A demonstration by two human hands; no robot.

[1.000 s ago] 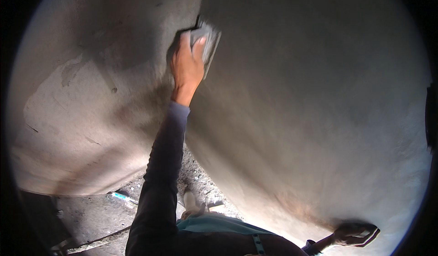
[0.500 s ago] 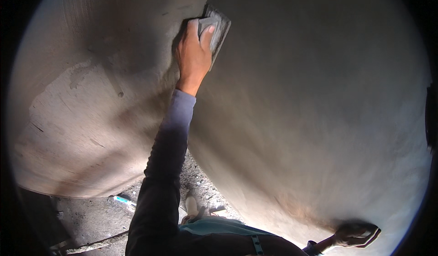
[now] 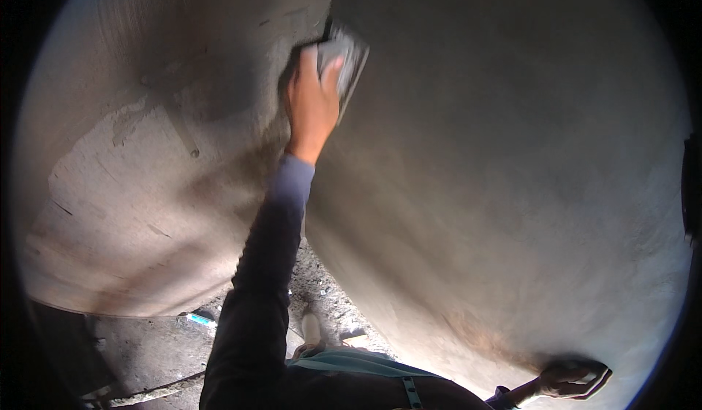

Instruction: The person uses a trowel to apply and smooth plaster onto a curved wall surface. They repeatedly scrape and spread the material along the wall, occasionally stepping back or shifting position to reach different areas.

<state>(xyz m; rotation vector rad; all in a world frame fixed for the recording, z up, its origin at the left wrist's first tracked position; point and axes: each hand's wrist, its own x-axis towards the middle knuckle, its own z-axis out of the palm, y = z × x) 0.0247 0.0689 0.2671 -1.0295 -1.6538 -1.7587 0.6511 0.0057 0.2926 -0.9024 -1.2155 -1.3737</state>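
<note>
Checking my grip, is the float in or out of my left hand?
In: your left hand grips the float, with the thumb on its handle.

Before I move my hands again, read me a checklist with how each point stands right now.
1. Left hand gripping the grey flat tool: ok.
2. Tool at the corner where the paler wall and the grey wall meet: ok.
3. Tool's underside flat against the surface: cannot tell, it is hidden.
4. Right hand apart from the tool: ok, it is low at the right.
5. Right hand empty: cannot tell, its palm is shadowed.
6. Ground free of loose things: not ok, a blue-and-white item lies there.
</note>
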